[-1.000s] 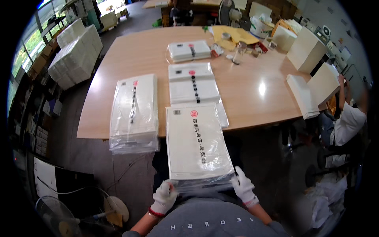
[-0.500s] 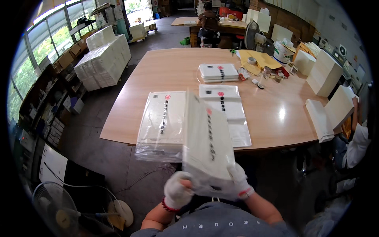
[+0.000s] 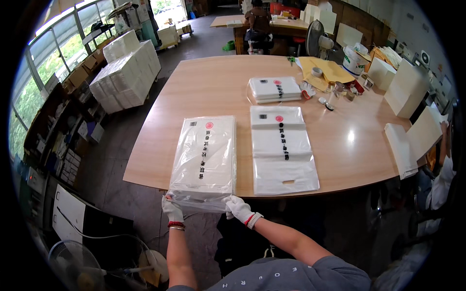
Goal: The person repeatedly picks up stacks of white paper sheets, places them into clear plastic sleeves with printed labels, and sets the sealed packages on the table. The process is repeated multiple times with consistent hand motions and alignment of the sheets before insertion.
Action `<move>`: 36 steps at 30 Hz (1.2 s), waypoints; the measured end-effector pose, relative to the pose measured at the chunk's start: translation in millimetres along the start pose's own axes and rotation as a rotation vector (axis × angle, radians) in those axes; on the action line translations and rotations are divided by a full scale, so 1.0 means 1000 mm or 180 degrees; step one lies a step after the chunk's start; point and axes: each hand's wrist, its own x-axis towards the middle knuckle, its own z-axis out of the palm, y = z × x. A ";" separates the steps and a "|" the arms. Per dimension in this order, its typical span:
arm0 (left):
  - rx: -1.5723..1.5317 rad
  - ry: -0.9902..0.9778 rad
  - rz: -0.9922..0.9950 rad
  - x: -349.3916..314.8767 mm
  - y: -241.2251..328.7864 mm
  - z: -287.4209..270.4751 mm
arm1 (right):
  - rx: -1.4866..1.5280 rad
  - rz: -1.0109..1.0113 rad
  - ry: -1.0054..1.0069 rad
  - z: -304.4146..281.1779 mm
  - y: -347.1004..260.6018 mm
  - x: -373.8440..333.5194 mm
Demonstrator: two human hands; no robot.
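A stack of cream paper packs in clear plastic bags (image 3: 213, 140), with a red round mark and a column of black print, lies at the table's front left edge. Its loose bag end (image 3: 196, 198) hangs over that edge. My white-gloved left hand (image 3: 173, 208) pinches the left corner of the bag end, while my right hand (image 3: 239, 208), gloved too, grips the right corner; the plastic is stretched between them. To the right lie flat plastic bags (image 3: 272, 169) with a cut-out handle. Behind them sits a pile of folded bags (image 3: 275, 89).
At the table's (image 3: 208, 77) far right are yellow envelopes (image 3: 335, 72), tape rolls (image 3: 317, 72), a white bucket (image 3: 353, 60) and cream boards (image 3: 407, 89). A fan (image 3: 73, 262) stands low at left. One person (image 3: 257, 22) sits at a back table; another (image 3: 439, 179) is at right.
The pack that was tilted up between my hands now lies on the left stack. Both hands have moved left to the bag's loose end, uncovering the flat bags.
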 end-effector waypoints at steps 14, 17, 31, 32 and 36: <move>0.1950 -0.0783 -0.1635 -0.201 -0.015 0.045 | 0.1009 -0.0680 0.1744 -0.262 -0.014 -0.173; 0.2576 -0.3938 -0.0479 -0.255 -0.029 0.121 | 0.1331 -0.1172 0.3169 -0.359 -0.032 -0.246; 0.3331 -0.6342 0.3356 -0.490 -0.213 0.492 | 0.2357 -0.2112 0.5021 -0.685 -0.043 -0.400; 0.3290 -0.6298 0.3326 -0.494 -0.213 0.494 | 0.2238 -0.2042 0.5219 -0.699 -0.045 -0.407; 0.3405 -0.6501 0.3226 -0.501 -0.206 0.506 | 0.1889 -0.1561 0.6265 -0.755 -0.062 -0.424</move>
